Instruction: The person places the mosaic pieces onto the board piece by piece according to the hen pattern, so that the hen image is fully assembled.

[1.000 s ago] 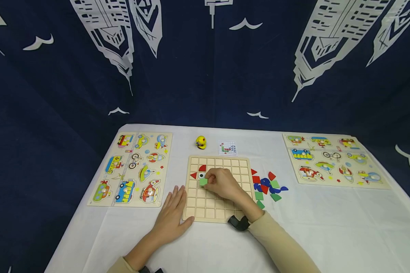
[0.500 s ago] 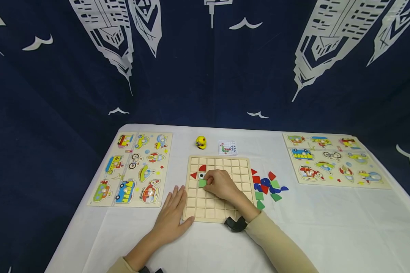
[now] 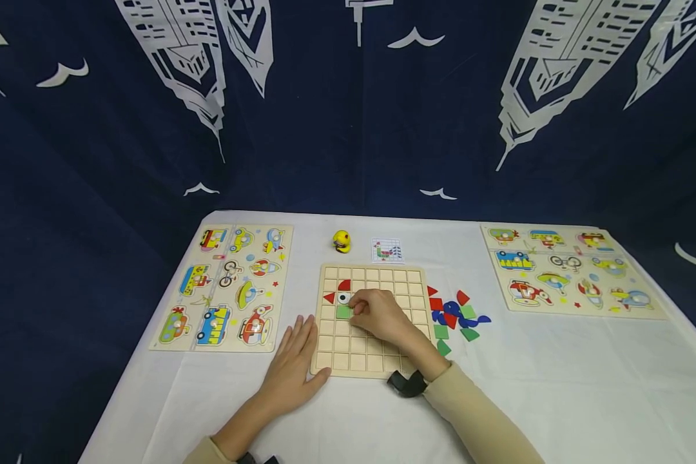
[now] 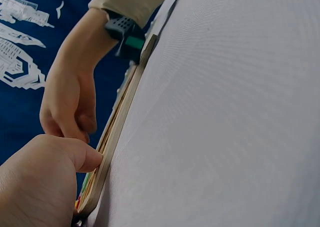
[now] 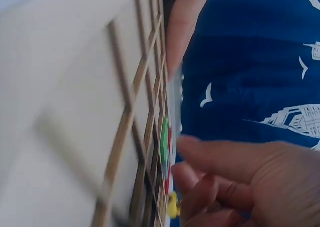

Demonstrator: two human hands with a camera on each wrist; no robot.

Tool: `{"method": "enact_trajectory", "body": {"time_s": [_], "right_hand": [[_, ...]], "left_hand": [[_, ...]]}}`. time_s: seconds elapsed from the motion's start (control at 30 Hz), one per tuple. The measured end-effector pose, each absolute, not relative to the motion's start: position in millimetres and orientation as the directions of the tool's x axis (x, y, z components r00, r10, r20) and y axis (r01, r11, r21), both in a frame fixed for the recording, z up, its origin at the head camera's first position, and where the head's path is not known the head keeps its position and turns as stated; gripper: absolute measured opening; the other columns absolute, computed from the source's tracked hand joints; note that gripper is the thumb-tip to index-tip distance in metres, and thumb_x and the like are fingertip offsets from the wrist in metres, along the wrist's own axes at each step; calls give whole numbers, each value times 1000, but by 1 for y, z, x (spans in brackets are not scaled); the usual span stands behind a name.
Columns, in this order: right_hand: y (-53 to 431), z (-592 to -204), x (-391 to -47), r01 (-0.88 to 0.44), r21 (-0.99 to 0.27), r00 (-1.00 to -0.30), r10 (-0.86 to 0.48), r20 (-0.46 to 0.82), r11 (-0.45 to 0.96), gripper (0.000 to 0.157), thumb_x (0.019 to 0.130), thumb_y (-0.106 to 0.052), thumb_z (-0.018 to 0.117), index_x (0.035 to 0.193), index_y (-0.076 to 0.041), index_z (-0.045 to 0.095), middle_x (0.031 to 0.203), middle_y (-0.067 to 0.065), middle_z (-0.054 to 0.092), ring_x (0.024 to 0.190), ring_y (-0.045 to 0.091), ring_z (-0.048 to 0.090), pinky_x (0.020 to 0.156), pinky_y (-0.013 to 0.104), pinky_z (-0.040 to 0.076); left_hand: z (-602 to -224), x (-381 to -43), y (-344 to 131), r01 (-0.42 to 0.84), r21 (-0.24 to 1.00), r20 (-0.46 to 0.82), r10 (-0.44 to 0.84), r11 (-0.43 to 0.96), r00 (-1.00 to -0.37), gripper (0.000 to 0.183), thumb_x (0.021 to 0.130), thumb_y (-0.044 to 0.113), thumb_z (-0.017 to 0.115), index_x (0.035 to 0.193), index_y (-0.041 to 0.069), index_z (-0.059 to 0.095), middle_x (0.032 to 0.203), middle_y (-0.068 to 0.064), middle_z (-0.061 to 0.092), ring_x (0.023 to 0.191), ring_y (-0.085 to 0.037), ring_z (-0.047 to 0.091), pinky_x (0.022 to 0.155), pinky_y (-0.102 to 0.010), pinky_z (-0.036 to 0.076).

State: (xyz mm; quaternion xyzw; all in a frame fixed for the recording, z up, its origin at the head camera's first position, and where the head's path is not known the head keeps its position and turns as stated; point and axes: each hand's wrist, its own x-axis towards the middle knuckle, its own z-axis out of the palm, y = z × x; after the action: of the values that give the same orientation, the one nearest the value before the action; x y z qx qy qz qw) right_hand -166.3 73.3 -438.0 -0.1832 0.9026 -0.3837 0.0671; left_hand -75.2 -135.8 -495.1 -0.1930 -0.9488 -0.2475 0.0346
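Observation:
On the wooden grid board (image 3: 377, 345), a green square (image 3: 343, 312) lies in a cell below a round eye piece (image 3: 343, 298). A red triangle (image 3: 329, 298) and a red quarter-round piece (image 3: 345, 285) lie around the eye. My right hand (image 3: 379, 314) is bent over the board, fingertips right beside the green square. In the right wrist view, that hand's thumb and index finger stand a little apart with nothing between them, and the green square (image 5: 164, 139) sits beyond them. My left hand (image 3: 292, 367) rests flat at the board's left edge, thumb at its near corner.
Loose red, blue and green pieces (image 3: 452, 316) lie right of the board. Behind it are a small pattern card (image 3: 386, 251) and a yellow duck toy (image 3: 341, 241). Vehicle puzzle boards flank it at left (image 3: 209, 345) and right (image 3: 603, 310).
The green square has shifted slightly toward me and settled squarely into its cell. My right fingertips have come off it, a little to the right. The left hand has stayed put.

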Motion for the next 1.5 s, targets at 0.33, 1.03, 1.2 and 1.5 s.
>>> {"method": "enact_trajectory", "body": {"time_s": [0.33, 1.03, 1.2, 1.5], "right_hand": [[158, -429, -141, -281, -657, -941, -334, 46, 700, 18, 79, -4, 77, 97, -4, 71, 75, -4, 63, 62, 7, 49, 56, 19, 42], [227, -454, -125, -159, -641, -981, -193, 17, 751, 22, 75, 0, 77, 95, -4, 69, 76, -2, 59, 58, 6, 42, 49, 21, 35], [226, -454, -125, -152, -630, -983, -184, 15, 762, 23, 74, -1, 78, 95, -3, 69, 76, -1, 58, 59, 7, 42, 50, 21, 35], [228, -453, -127, -169, -592, -980, -196, 19, 788, 19, 77, -5, 78, 93, -3, 69, 74, -2, 59, 61, 9, 45, 51, 20, 37]], "left_hand": [[-498, -76, -133, 389, 455, 175, 347, 801, -921, 84, 86, 36, 66, 148, -10, 31, 161, -19, 20, 151, -36, 14, 121, -50, 11], [-496, -75, -135, 388, 457, 186, 341, 800, -922, 83, 85, 35, 67, 146, -10, 34, 160, -20, 23, 150, -36, 16, 121, -51, 13], [-496, -75, -136, 382, 463, 178, 339, 800, -924, 83, 85, 35, 67, 147, -10, 33, 161, -20, 22, 150, -36, 16, 121, -51, 12], [-497, -75, -136, 378, 470, 172, 338, 798, -925, 83, 86, 35, 67, 147, -9, 33, 161, -19, 21, 151, -35, 14, 121, -50, 10]]}}
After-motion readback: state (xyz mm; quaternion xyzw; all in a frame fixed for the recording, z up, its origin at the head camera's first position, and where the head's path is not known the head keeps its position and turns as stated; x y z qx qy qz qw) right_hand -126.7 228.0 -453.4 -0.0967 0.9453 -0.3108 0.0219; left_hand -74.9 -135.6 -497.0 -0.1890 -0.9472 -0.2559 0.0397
